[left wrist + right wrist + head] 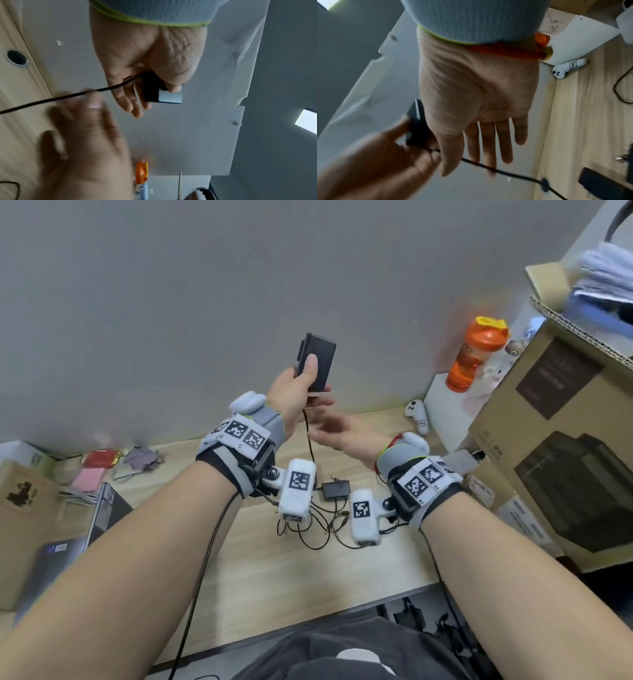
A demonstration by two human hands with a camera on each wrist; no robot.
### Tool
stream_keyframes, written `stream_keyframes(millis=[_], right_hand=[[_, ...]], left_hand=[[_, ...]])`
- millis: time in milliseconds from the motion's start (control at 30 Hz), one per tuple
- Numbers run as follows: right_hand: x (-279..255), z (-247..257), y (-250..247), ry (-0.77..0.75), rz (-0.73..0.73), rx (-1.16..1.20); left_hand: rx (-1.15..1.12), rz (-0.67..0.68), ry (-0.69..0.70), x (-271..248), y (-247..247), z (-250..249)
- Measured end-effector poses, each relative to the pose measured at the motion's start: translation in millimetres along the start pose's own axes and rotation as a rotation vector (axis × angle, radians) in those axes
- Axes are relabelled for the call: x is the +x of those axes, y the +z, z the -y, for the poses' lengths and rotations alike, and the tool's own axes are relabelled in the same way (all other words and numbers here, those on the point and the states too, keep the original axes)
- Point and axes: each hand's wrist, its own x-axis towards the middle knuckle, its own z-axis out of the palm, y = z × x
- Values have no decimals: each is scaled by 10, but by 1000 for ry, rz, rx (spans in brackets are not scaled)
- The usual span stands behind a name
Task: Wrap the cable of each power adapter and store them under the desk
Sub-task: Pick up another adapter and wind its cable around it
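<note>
My left hand [301,390] holds a black power adapter [317,361] upright above the desk, thumb on its front face and fingers behind; the adapter [154,90] shows in the left wrist view too. Its thin black cable [310,440] hangs down from it to a loose tangle [318,529] on the desk. My right hand [337,428] is open just below the adapter, fingers straight beside the cable [496,169], holding nothing. A second black adapter [336,489] lies on the wooden desk [274,577] between my wrists.
An orange shaker bottle [474,354] and a white controller [418,414] stand at the back right. Large cardboard boxes [561,422] fill the right side. A laptop [65,542] and small packets [102,465] lie at the left. A cable hole [16,58] is in the desktop.
</note>
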Motion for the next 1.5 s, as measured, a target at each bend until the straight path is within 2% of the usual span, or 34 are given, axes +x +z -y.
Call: stream_keyframes(millis=[67,100,233,400,500,533,600,700,833,933,1000,1200,1333,1433,1500], right_hand=[[-21,-95,108,81,87,-40],[-28,-133,120,109,82,-21],[-64,-110,-140,168,-90,-9],[-166,121,-748,198,-189,46],[-96,144,-945,120,-403,143],[-69,134,-965,99,-471,132],[-1,104,-963,73,-495,67],[31,108,-864,97,-354,-44],[63,149,-682,157,-152,-227],[77,205,-460,71,26,-235],[100,230,-288,20,86,-205],[156,208,-141,-41,69,15],[133,155,-469,-36,-180,-116],[147,161,-677,-33,-306,11],[141,202,-736,-23,-330,68]], left_hand=[[-7,12,-23,-22,7,-115],[21,19,-36,-25,-10,-167],[293,-10,-47,63,-236,-235],[732,-110,-15,168,-506,-125],[818,-69,-52,174,-531,-61],[822,-44,-54,177,-508,-35],[765,11,-67,173,-428,11],[589,74,-106,130,-296,17],[434,105,-93,119,-139,-91],[262,57,-55,154,-3,-158],[196,30,-30,169,72,-191],[314,56,1,190,71,-242],[409,103,-76,198,-105,-223],[376,163,-160,165,-178,-199],[389,215,-175,141,-182,-184]])
